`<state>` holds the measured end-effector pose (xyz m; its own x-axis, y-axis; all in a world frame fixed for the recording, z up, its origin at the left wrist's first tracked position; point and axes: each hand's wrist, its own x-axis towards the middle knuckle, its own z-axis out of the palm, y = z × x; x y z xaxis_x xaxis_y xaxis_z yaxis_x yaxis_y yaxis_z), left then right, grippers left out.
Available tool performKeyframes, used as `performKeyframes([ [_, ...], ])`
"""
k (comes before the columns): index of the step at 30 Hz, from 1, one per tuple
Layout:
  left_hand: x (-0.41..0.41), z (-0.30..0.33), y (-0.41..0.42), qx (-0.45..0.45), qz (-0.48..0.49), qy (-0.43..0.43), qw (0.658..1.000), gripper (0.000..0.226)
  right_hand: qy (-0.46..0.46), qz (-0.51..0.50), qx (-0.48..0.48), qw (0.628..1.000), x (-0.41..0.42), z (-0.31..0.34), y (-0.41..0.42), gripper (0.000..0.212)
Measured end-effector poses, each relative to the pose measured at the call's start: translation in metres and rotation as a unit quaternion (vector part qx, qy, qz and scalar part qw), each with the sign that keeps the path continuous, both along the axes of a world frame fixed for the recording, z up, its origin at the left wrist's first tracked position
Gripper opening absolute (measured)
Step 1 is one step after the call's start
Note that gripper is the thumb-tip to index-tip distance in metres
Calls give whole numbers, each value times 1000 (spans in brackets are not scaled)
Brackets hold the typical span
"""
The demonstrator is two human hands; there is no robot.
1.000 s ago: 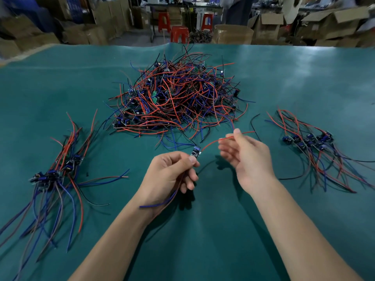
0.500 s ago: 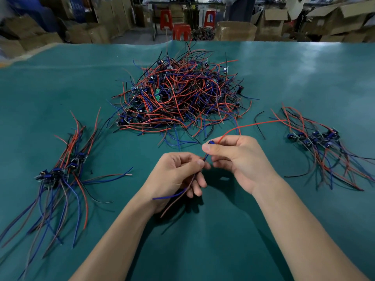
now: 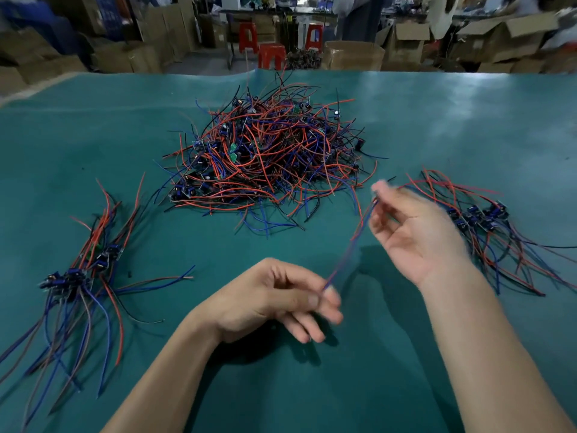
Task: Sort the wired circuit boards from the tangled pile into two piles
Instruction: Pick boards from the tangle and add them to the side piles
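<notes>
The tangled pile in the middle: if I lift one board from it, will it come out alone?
Probably not: the tangled pile has wires crossing everywhere, so neighbours would likely drag along. The wires look floppy; those on the mat curve loosely.

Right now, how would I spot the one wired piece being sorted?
Start at the big tangled pile mid-table, then come nearer to the two hands. A thin red-and-blue wire pair stretches between left hand and right hand, the only one lifted off the mat.

Overhead light; hands (image 3: pixel 415 232) motion-blurred; edges distorted.
</notes>
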<state>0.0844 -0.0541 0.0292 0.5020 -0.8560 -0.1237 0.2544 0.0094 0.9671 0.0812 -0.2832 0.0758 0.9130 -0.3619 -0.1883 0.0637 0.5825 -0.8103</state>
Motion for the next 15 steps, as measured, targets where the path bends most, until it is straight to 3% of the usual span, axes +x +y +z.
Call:
performKeyframes([
  [3,-2,0,-1,-7,11,-18,1000,23,-54,-4,-44,998,-9,21,-30,10],
  [5,0,-2,-4,-21,76,7,997,23,-24,27,-171,985,-14,33,-55,20],
  [7,2,-4,-7,-39,116,41,992,22,51,46,-331,941,-15,36,-81,29],
  [9,3,-4,-7,-45,129,55,989,23,129,28,-455,881,-7,34,-107,31],
  [12,2,-4,-8,-46,137,64,987,23,216,-2,-569,793,9,26,-139,33],
  [13,2,-3,-8,-46,140,68,987,23,245,-1,-617,748,15,24,-145,37],
  [15,2,-3,-8,-46,145,76,985,23,287,-4,-740,608,27,24,-147,45],
])
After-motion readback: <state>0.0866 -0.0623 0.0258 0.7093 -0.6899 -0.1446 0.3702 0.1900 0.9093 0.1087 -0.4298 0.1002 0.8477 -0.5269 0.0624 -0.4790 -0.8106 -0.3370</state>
